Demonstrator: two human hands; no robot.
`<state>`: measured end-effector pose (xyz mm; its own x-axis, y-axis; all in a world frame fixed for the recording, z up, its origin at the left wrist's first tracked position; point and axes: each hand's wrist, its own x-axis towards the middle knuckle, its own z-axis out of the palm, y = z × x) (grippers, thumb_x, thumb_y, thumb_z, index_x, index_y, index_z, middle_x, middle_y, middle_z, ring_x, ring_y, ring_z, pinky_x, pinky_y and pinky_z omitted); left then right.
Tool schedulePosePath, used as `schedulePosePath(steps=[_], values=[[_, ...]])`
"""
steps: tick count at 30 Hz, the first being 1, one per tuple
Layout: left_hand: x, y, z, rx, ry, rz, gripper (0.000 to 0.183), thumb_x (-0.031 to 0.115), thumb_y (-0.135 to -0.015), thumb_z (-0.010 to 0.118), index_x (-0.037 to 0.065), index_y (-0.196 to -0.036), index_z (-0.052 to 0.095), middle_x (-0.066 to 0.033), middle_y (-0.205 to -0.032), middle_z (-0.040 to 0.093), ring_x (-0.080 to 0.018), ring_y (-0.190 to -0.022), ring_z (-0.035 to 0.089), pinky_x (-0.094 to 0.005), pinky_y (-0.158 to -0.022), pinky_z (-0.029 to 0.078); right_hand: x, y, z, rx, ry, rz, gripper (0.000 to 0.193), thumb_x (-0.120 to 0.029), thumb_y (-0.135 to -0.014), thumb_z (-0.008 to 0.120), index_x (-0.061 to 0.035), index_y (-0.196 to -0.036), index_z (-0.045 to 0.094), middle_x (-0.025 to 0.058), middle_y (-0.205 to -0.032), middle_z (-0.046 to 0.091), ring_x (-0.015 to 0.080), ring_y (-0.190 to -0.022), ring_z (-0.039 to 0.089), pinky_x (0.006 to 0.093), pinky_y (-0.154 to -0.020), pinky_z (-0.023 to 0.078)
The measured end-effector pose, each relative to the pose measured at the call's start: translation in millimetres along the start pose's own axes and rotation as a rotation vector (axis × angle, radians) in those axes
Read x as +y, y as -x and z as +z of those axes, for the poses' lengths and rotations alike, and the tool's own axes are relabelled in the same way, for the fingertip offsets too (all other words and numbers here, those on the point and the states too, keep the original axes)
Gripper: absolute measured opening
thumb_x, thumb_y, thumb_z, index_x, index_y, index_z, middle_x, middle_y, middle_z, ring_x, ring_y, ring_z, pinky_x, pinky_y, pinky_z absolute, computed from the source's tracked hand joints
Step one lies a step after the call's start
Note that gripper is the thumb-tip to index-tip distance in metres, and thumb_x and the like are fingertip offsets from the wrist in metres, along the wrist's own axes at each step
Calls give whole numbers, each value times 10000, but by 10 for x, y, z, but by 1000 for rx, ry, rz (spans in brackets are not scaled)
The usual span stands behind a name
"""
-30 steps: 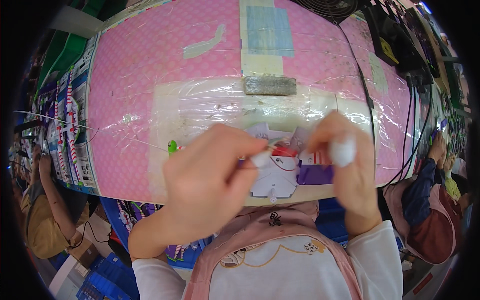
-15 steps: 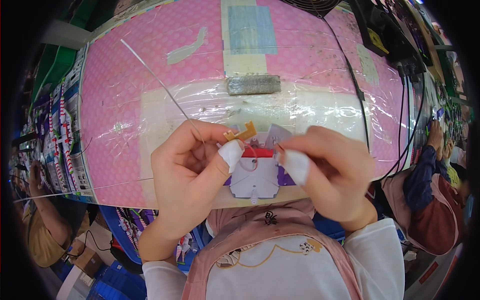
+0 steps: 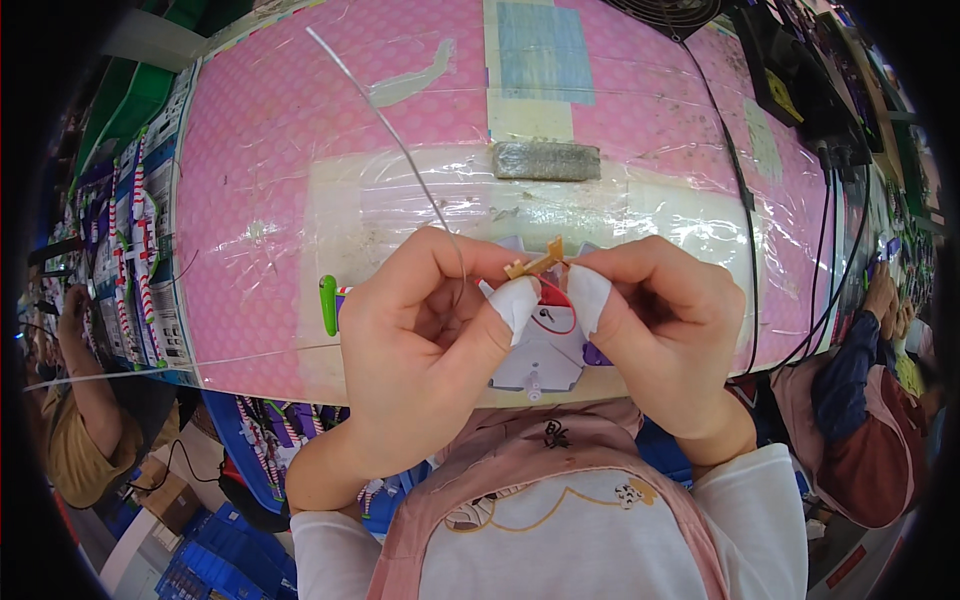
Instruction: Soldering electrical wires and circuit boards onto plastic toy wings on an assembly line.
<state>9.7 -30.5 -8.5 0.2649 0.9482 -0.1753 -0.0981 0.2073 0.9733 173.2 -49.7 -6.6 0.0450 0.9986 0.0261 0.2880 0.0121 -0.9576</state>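
Between its thumb and forefinger my left hand pinches a small tan circuit board. A long silvery wire slants down from the upper left into that hand's curled fingers. Close against the board's right end, my right hand is closed in a pinch on a thin red wire, which loops down below the board. White tape wraps both thumbs. Under the hands sits a white plastic housing with purple side parts and a red area inside, partly hidden by my fingers.
A grey block lies on the pink covered table. Left of my hands is a green-ended piece. Black cables run down the right side. Striped parts lie at the left, with co-workers at both sides.
My right hand has come left to the board's end, closing the gap between the hands. The board is tilted more steeply. A green-ended piece now shows beside my left hand.
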Motion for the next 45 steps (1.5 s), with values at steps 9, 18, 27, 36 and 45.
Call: schedulePosePath(steps=[9, 18, 27, 36, 45], values=[[34, 27, -31, -22, -59, -26, 140, -6, -806, 595, -34, -928, 533, -49, -813, 580, -55, -695, 520, -186, -613, 403, -9, 16, 18, 8, -43, 39, 74, -16, -745, 645, 31, -799, 627, 26, -600, 597, 17, -512, 516, 165, -450, 396], [39, 27, 28, 9, -51, 11, 109, -28, -802, 587, -32, -901, 541, 38, -614, 497, 33, -497, 377, -137, -432, 266, -14, 17, 4, 0, 2, 59, 70, -29, -731, 658, 21, -767, 627, 20, -565, 579, 16, -483, 494, 165, -431, 381], [45, 30, 22, 10, -131, 57, 105, -25, -789, 609, -23, -878, 554, 59, -575, 449, 34, -475, 338, -144, -416, 231, -41, 17, -1, -3, -18, 103, 60, -27, -736, 654, 21, -759, 625, 21, -568, 582, 16, -486, 493, 173, -429, 389], [24, 28, -12, 7, -235, 135, 117, -18, -768, 632, -18, -870, 572, 46, -590, 469, 24, -464, 346, -148, -404, 238, -27, 17, 19, -25, -29, 68, 54, -23, -734, 647, 20, -754, 620, 42, -570, 579, 38, -475, 500, 187, -429, 399], [16, -9, -6, 52, -373, 247, 117, -31, -731, 653, -22, -838, 609, -28, -697, 566, -7, -455, 420, -166, -392, 299, 20, -6, 17, -54, -98, 108, 51, -22, -738, 635, 25, -743, 615, 33, -564, 569, 30, -479, 485, 187, -423, 383]])
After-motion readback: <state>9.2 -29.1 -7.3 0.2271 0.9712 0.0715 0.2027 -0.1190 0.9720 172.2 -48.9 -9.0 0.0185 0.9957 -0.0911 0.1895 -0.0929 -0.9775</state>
